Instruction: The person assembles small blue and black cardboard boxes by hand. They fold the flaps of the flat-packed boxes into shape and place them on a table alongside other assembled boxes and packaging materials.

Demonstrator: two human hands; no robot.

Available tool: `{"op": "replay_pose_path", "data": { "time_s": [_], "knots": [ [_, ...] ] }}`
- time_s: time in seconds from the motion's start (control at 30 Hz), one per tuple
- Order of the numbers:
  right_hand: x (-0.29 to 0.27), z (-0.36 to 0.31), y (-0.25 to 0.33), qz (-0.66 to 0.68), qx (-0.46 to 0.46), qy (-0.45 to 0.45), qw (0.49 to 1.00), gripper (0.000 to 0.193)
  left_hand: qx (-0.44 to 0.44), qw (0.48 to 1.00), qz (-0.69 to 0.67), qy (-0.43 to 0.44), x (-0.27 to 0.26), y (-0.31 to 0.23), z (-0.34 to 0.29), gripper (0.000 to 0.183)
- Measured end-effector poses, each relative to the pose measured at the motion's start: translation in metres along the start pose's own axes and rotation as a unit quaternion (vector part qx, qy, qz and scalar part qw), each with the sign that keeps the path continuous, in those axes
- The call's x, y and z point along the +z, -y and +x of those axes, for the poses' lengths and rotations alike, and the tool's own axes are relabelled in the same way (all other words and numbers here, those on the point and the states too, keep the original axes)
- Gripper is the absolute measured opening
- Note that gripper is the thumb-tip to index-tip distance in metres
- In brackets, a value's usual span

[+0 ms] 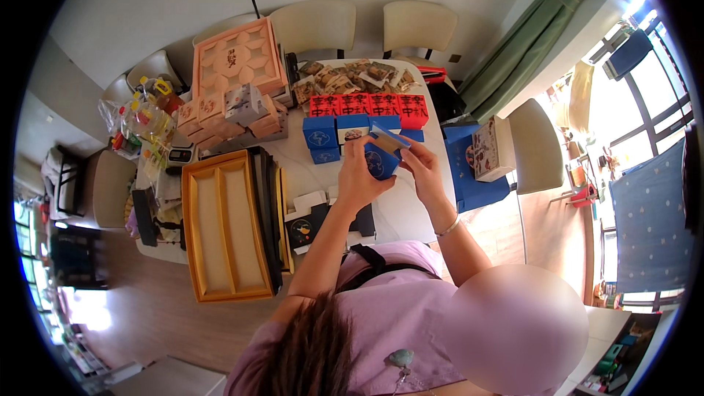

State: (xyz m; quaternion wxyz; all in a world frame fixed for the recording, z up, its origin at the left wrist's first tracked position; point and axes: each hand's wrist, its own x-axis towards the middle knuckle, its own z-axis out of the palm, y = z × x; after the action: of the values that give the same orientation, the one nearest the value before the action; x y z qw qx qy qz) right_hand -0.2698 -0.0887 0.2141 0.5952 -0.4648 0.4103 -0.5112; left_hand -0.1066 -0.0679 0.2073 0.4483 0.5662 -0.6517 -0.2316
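Between my two hands is a small blue cardboard box [379, 164], its top flap raised and showing a pale inner side. My left hand [360, 180] is closed around the box's left side, thumb toward the front. At the flap's right edge, the fingers of my right hand [423, 168] pinch the box. Just beyond stand several blue boxes [320, 133], some stacked in two layers. Behind them runs a row of red boxes [353, 105] with dark lettering. A heap of small wrapped packets [359, 77] lies farther back on the white table [408, 213].
Left of my hands, a gold divided tray [205, 227] overhangs the table edge. Pink boxes [238, 62] pile up at the back left, near plastic bottles [150, 121]. Black boxes [312, 227] lie close to my left forearm. To the right, a chair [539, 147] stands by a white printed box [493, 149].
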Motion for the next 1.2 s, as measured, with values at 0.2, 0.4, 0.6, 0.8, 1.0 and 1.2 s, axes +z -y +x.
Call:
{"op": "replay_pose_path", "data": {
  "time_s": [0.2, 0.4, 0.6, 0.8, 1.0, 1.2],
  "knots": [
    [0.004, -0.001, -0.007, -0.088, -0.109, 0.05, 0.989, 0.034, -0.019, 0.999, 0.013, -0.027, 0.001, -0.001, 0.0, 0.092],
    [0.004, 0.0, -0.003, -0.025, -0.046, 0.004, 0.999, 0.03, 0.025, 0.998, 0.036, -0.045, -0.002, -0.004, 0.0, 0.099],
    [-0.002, 0.003, -0.008, 0.102, -0.031, -0.115, 0.988, 0.014, 0.056, 0.996, 0.042, -0.061, 0.0, -0.004, 0.002, 0.104],
    [-0.002, 0.003, -0.011, 0.055, -0.082, -0.132, 0.986, 0.01, 0.049, 0.996, 0.047, -0.065, 0.006, -0.008, 0.0, 0.107],
    [0.001, 0.001, -0.011, -0.028, -0.128, -0.112, 0.985, 0.01, 0.048, 0.994, 0.061, -0.071, 0.007, -0.007, 0.0, 0.107],
    [-0.001, 0.001, -0.015, -0.048, -0.135, -0.121, 0.982, 0.009, 0.05, 0.994, 0.071, -0.07, 0.007, -0.007, -0.002, 0.106]
  ]
}}
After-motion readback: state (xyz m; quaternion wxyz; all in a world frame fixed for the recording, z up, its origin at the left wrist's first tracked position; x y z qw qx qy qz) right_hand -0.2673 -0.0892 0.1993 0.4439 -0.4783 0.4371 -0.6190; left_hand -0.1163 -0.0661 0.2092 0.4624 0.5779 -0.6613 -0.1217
